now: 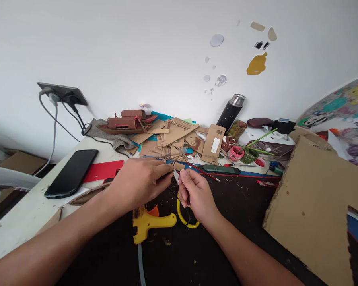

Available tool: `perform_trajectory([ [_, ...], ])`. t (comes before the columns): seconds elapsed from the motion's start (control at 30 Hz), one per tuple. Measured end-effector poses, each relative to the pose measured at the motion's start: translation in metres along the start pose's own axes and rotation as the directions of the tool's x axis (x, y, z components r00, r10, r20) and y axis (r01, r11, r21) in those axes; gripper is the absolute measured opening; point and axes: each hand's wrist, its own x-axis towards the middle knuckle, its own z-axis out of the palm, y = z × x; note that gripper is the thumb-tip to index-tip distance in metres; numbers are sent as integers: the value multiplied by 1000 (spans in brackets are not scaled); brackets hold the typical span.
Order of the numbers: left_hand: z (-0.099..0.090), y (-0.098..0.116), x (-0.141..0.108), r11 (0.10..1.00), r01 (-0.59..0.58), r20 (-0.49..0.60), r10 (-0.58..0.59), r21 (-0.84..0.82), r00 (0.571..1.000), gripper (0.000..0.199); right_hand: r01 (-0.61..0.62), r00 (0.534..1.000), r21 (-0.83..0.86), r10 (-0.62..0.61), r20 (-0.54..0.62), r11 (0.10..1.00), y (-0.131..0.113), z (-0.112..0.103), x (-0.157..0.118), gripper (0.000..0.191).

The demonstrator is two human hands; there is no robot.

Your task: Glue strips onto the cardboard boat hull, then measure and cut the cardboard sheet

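Observation:
A small white strip (176,176) spans the gap between my fingertips, above the dark work surface. My left hand (143,178) has its fingers pressed together at the strip's upper end. On the other side, my right hand (197,194) pinches near it with thumb and forefinger, the remaining fingers curled. Below my hands lies a yellow glue gun (159,221) with an orange trigger, a pale stick or cord running down from it. Partly behind my right hand is a yellow loop (193,225), its kind unclear.
A pile of cardboard scraps (173,137) lies ahead, beside a brown model boat (125,124). Right of it are paint pots (235,153), a green utility knife (222,169) and a leaning flask (231,111). A phone (71,172) lies left; large cardboard (310,202) stands right.

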Motion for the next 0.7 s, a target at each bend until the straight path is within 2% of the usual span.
perform_trajectory([
  [0.27,0,0,-1,1000,-5,-21,4,-8,1000,23,-12,1000,-8,12,0,1000,-2,1,0,58],
  [0.7,-1,-1,-1,999,34,6,-34,-36,999,26,-5,1000,-42,5,13,999,-3,1,-2,56],
])
